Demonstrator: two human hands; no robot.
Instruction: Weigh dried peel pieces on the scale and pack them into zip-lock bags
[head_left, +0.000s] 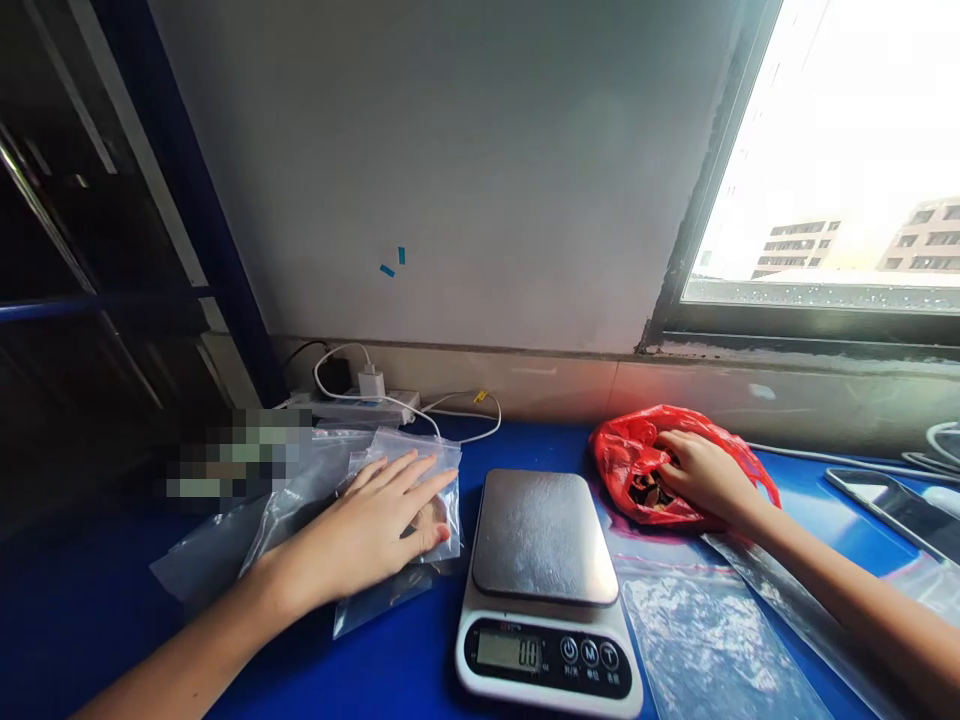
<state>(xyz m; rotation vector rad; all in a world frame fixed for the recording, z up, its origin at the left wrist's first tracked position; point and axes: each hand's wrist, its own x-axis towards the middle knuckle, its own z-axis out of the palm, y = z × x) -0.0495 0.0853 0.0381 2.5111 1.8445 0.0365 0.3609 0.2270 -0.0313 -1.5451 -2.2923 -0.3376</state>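
My left hand (382, 515) lies flat with fingers spread on several clear zip bags (379, 440) left of the scale. Something brownish shows through the plastic near its thumb. My right hand (694, 470) reaches into a crumpled red plastic bag (626, 445), its fingers curled down among dark brown dried pieces (651, 492). The fingertips are hidden, so what they grip cannot be made out. Between the hands stands a kitchen scale (551, 635); its steel plate (544, 530) is bare and its display (510, 652) reads 0.0.
Clear plastic bags (720, 640) lie right of the scale. A phone (892, 500) and white cables (795, 455) are at the far right. A power strip (360, 405) with a white charger (370, 381) sits by the wall. Blue surface (420, 660) lies beneath everything.
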